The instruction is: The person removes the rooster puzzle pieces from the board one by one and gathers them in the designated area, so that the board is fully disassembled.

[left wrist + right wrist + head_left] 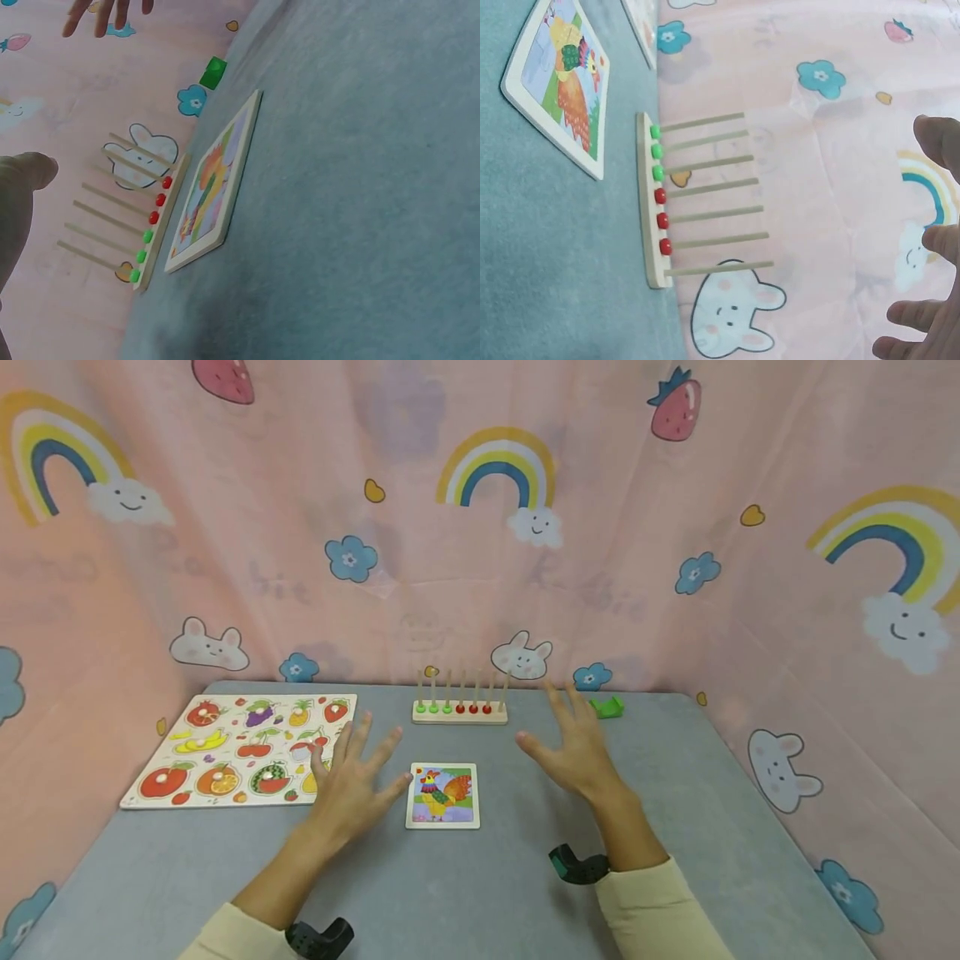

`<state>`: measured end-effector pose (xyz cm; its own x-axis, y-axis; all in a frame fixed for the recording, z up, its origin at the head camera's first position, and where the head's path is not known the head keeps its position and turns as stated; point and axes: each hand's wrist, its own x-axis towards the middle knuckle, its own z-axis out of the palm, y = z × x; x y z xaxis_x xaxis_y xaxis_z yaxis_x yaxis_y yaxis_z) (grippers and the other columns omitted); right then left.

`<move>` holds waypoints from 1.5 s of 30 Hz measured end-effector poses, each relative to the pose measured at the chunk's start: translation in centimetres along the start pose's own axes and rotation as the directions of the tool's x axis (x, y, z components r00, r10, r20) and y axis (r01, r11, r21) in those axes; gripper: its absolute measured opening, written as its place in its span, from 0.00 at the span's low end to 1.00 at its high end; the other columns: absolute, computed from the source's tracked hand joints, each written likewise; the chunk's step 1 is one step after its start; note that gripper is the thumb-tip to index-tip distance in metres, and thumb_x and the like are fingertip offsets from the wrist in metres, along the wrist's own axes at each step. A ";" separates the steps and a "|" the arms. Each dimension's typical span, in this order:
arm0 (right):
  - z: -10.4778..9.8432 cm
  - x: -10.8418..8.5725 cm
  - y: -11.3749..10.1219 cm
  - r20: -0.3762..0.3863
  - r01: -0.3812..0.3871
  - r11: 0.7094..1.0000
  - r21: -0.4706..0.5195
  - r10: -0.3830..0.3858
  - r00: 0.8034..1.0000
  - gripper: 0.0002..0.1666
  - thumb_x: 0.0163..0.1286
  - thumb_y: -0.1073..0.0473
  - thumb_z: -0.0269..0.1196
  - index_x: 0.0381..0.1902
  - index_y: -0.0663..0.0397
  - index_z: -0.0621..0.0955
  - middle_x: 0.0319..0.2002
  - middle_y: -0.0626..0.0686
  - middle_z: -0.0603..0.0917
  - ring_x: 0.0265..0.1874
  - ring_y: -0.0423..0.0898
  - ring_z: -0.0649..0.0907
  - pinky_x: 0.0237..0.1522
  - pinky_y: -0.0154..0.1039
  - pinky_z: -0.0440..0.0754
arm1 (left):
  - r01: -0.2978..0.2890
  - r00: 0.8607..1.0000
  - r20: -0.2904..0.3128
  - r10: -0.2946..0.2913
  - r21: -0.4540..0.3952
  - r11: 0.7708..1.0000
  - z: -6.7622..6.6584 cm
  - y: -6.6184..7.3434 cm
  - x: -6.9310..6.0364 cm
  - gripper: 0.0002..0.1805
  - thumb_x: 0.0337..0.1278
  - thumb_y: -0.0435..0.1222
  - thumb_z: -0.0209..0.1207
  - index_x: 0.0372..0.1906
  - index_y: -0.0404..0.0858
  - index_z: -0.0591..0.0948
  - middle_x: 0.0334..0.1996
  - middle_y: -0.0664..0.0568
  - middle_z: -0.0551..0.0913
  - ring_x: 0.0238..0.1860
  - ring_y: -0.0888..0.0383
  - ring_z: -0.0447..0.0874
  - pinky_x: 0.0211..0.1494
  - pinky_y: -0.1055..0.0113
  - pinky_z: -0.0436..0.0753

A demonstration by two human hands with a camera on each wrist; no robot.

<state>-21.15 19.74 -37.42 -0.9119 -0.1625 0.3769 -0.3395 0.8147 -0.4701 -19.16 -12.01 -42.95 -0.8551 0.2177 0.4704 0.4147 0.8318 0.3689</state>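
Observation:
My left hand (pixel 351 797) hovers with spread fingers, between the fruit board and the rooster puzzle, holding nothing. On the right, my other hand (pixel 579 752) is raised too, its fingers spread and nothing in it. A square rooster picture puzzle (pixel 442 797) in a pale frame lies flat between the hands. Behind it stands a wooden peg rack (pixel 460 713) with upright rods; green beads (pixel 657 151) and red beads (pixel 663 220) sit singly at the rod bases, and one end rod is bare. Past my right fingertips lies a small green object (pixel 607 707), its kind unclear.
A white fruit peg puzzle board (pixel 238 752) lies at the left of the grey table (pixel 495 893), partly covered by my left fingers. A pink patterned curtain (pixel 420 610) rises behind the table. Dark devices (pixel 579 865) are strapped at both wrists.

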 end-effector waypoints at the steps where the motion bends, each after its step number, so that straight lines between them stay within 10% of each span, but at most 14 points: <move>1: 0.2 0.0 0.1 0.000 0.004 1.000 0.010 -0.004 1.000 0.51 0.62 0.38 0.62 0.76 0.47 0.56 0.74 0.62 0.49 0.69 0.70 0.51 0.58 0.75 0.50 | -0.003 1.000 0.000 0.003 -0.003 1.000 0.2 0.0 0.0 0.35 0.55 0.52 0.64 0.68 0.48 0.72 0.73 0.39 0.54 0.71 0.35 0.47 0.56 0.24 0.42; 45: 7.6 0.4 -0.1 0.100 -0.019 0.978 0.208 -0.002 0.995 0.47 0.63 0.38 0.60 0.75 0.46 0.60 0.72 0.60 0.59 0.69 0.62 0.57 0.61 0.69 0.53 | -0.053 0.976 0.193 0.102 -0.242 0.969 7.0 -0.3 -1.8 0.24 0.56 0.50 0.64 0.59 0.49 0.82 0.71 0.36 0.58 0.68 0.33 0.53 0.61 0.34 0.49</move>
<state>-23.23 15.34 -43.27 -0.9297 -0.2188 0.2963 -0.3627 0.6838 -0.6331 -19.96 -9.10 -49.51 -0.8524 0.3956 0.3420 0.5225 0.6708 0.5263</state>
